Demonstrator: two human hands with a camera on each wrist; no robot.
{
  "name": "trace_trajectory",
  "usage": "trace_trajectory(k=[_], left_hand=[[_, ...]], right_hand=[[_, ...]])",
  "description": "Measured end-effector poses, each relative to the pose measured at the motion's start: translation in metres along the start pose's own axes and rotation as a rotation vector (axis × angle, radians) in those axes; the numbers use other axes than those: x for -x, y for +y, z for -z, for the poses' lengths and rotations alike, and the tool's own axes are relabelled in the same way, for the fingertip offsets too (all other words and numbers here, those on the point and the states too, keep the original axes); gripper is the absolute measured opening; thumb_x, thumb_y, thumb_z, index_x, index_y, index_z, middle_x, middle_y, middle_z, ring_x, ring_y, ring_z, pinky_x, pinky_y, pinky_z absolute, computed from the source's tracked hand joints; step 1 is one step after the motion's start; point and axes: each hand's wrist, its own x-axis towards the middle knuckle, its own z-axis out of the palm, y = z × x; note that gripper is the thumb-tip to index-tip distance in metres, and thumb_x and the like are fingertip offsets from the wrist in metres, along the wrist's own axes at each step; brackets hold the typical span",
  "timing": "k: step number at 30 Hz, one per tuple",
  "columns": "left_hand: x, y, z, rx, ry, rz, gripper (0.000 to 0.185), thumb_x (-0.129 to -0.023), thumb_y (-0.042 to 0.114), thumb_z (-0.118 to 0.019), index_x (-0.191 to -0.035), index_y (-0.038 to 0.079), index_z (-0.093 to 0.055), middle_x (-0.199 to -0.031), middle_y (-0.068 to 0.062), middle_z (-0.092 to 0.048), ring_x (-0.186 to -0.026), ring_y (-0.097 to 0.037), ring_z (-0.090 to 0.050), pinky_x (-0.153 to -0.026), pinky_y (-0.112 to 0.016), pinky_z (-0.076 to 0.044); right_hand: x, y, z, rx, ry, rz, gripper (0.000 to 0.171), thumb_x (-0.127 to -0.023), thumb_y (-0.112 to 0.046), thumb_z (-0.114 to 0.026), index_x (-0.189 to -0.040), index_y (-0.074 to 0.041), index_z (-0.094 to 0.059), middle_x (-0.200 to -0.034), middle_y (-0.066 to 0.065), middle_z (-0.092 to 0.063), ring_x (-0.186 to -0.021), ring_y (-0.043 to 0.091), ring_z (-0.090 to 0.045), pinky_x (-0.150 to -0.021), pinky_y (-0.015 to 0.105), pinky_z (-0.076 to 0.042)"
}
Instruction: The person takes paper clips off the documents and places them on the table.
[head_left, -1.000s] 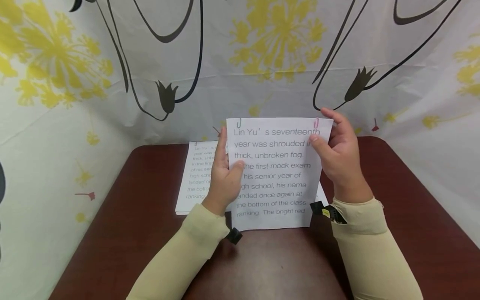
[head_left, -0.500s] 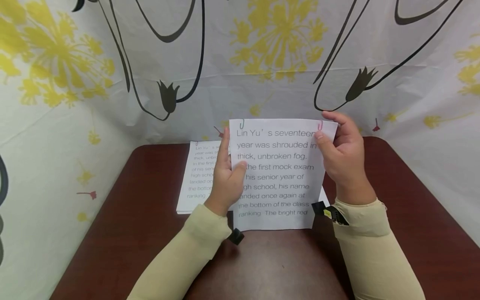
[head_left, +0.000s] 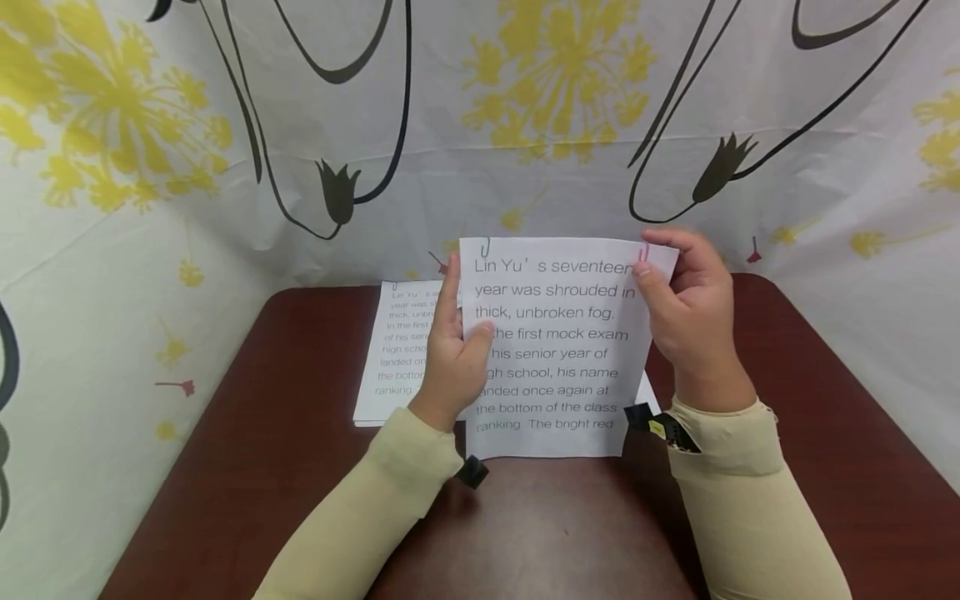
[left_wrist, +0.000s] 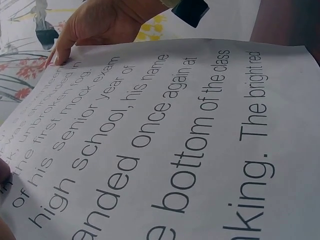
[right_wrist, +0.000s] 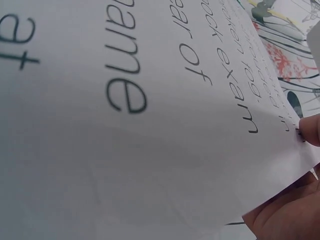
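From the head camera, you hold the printed sheet (head_left: 558,350) upright over the brown table (head_left: 240,467). Your left hand (head_left: 450,358) grips its left edge, thumb across the print. Your right hand (head_left: 690,321) pinches the top right corner at the pink paper clip (head_left: 642,252), fingers now curled further over the edge than a second ago, so the clip is being worked. A teal paper clip (head_left: 485,247) sits at the sheet's top left. A second printed page (head_left: 393,354) lies flat left of the sheet.

The left wrist camera shows the sheet's text (left_wrist: 190,150) close up, the right hand (left_wrist: 100,25) at its far corner.

The right wrist camera shows a fingertip (right_wrist: 310,130) pressing the sheet's edge.
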Motion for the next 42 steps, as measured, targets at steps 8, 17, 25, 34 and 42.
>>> trace_trajectory(k=[8,17,25,34,42], left_hand=[[-0.0005,0.0008,-0.0002,-0.001,-0.006,-0.005,0.093,-0.100,-0.009,-0.041,-0.170,0.039,-0.005,-0.150,0.002,-0.062,-0.109,-0.028,-0.076,-0.080,-0.043,-0.066],[-0.0006,0.0005,0.0013,-0.006,-0.004,-0.006,0.096,-0.101,-0.010,-0.041,-0.167,0.050,-0.008,-0.150,0.002,-0.062,-0.110,-0.027,-0.076,-0.080,-0.042,-0.066],[0.0002,-0.0001,0.0019,-0.020,0.000,0.002,0.095,-0.101,-0.009,-0.041,-0.167,0.050,-0.008,-0.148,0.002,-0.063,-0.109,-0.026,-0.077,-0.078,-0.041,-0.066],[-0.0002,-0.0016,0.0023,-0.032,0.001,-0.019,0.094,-0.101,-0.009,-0.040,-0.168,0.049,-0.007,-0.150,0.002,-0.062,-0.108,-0.026,-0.077,-0.076,-0.039,-0.066],[-0.0008,-0.0015,0.0026,-0.046,0.003,-0.022,0.093,-0.101,-0.007,-0.041,-0.168,0.049,-0.007,-0.149,0.002,-0.062,-0.107,-0.026,-0.077,-0.075,-0.040,-0.066]], right_hand=[[0.0000,-0.0025,-0.0007,0.014,0.011,0.001,0.034,-0.095,0.013,-0.061,-0.128,0.015,-0.060,-0.091,0.008,-0.074,-0.076,0.014,-0.074,-0.064,0.020,-0.059],[0.0000,-0.0044,-0.0034,-0.006,0.009,0.002,0.032,-0.094,0.013,-0.062,-0.126,0.014,-0.062,-0.089,0.009,-0.074,-0.074,0.015,-0.074,-0.063,0.021,-0.059],[0.0008,-0.0064,-0.0027,-0.004,-0.001,0.000,0.032,-0.093,0.014,-0.062,-0.126,0.016,-0.062,-0.091,0.009,-0.075,-0.075,0.015,-0.073,-0.064,0.020,-0.058],[0.0001,-0.0083,-0.0017,-0.020,-0.001,-0.011,0.035,-0.092,0.016,-0.062,-0.127,0.015,-0.062,-0.092,0.008,-0.076,-0.076,0.014,-0.073,-0.064,0.019,-0.059],[-0.0001,-0.0098,-0.0020,-0.015,-0.021,0.004,0.034,-0.093,0.016,-0.061,-0.127,0.014,-0.063,-0.092,0.008,-0.076,-0.077,0.014,-0.074,-0.065,0.020,-0.059]])
